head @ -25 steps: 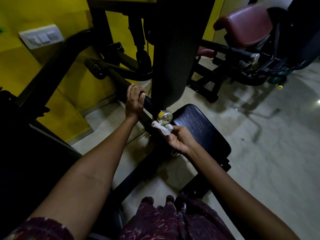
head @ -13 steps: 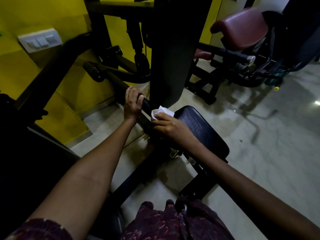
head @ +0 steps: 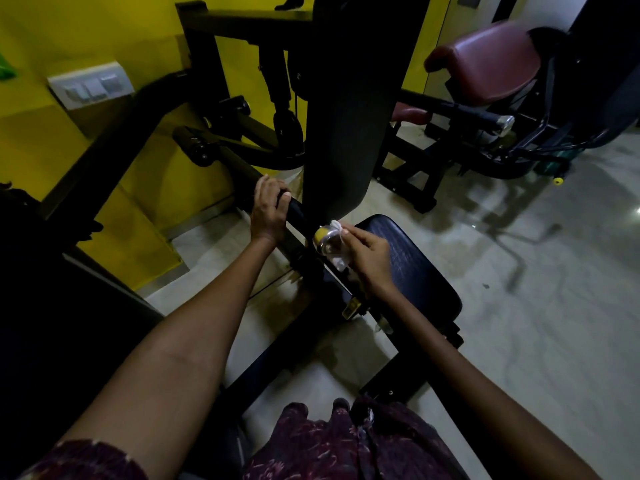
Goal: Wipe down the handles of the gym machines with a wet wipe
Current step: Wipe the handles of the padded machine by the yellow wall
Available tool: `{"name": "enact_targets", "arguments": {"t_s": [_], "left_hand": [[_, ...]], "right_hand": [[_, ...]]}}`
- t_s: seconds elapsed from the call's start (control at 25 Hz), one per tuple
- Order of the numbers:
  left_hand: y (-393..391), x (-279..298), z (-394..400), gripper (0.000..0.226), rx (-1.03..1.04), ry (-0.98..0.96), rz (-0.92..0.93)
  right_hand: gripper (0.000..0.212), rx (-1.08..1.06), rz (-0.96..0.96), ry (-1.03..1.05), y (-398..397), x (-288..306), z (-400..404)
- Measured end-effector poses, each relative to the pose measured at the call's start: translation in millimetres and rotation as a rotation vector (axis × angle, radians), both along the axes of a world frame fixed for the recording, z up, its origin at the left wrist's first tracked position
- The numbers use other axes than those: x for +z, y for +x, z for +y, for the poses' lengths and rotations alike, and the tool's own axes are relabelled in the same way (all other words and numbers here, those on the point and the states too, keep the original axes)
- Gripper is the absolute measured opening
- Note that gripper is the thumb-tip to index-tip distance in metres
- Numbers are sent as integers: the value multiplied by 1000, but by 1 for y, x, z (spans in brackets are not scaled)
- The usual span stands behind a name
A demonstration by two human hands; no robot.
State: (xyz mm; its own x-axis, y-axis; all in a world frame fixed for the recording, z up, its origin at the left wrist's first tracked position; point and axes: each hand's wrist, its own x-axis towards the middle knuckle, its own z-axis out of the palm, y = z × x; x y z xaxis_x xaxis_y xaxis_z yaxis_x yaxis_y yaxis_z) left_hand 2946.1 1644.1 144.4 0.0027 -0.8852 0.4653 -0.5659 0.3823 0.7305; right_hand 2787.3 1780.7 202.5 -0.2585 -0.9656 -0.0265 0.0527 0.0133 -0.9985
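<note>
Gripping the black handle (head: 298,211) of the gym machine, the left hand (head: 268,209) is wrapping its fingers closed around the bar. The right hand (head: 369,256) is pinching the white wet wipe (head: 337,244) against the handle's chrome end cap (head: 325,239), above the black seat pad (head: 415,265).

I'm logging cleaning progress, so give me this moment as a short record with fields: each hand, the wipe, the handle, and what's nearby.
left hand: gripping the black handle bar
right hand: pinching the white wipe
wipe: pressed against the handle's shiny end cap
end cap: metal, with a yellow patch
nearby: black seat pad under the right hand; maroon padded machine behind
</note>
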Motion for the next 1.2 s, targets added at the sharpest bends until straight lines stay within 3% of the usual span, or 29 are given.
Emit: {"name": "enact_targets", "arguments": {"t_s": [0.16, 0.24, 0.32, 0.44, 0.56, 0.72, 0.8, 0.84, 1.04, 1.2], "left_hand": [[0, -1, 0, 54, 8, -25, 0], [1, -1, -2, 54, 9, -27, -11], [1, -1, -1, 55, 12, -9, -12], [0, -1, -1, 55, 15, 2, 1], [0, -1, -2, 52, 8, -16, 12], [0, -4, -3, 54, 15, -23, 18], [-1, -4, -2, 55, 12, -15, 6], [0, -4, -3, 56, 9, -11, 3], [2, -6, -6, 53, 8, -15, 7], [1, -6, -6, 52, 2, -4, 5]], "right_hand": [[33, 162, -1123, 441, 9, -8, 5], [34, 156, -1390, 499, 14, -12, 8], [35, 125, -1449, 496, 15, -10, 6], [36, 85, -1139, 433, 12, 0, 1], [29, 17, -346, 172, 5, 10, 2], [19, 143, 598, -467, -2, 8, 4], [22, 219, 948, -786, -8, -6, 4], [23, 202, 1004, -828, -12, -13, 3], [14, -137, 816, -646, -7, -34, 9], [9, -259, 702, -526, -3, -40, 10]]}}
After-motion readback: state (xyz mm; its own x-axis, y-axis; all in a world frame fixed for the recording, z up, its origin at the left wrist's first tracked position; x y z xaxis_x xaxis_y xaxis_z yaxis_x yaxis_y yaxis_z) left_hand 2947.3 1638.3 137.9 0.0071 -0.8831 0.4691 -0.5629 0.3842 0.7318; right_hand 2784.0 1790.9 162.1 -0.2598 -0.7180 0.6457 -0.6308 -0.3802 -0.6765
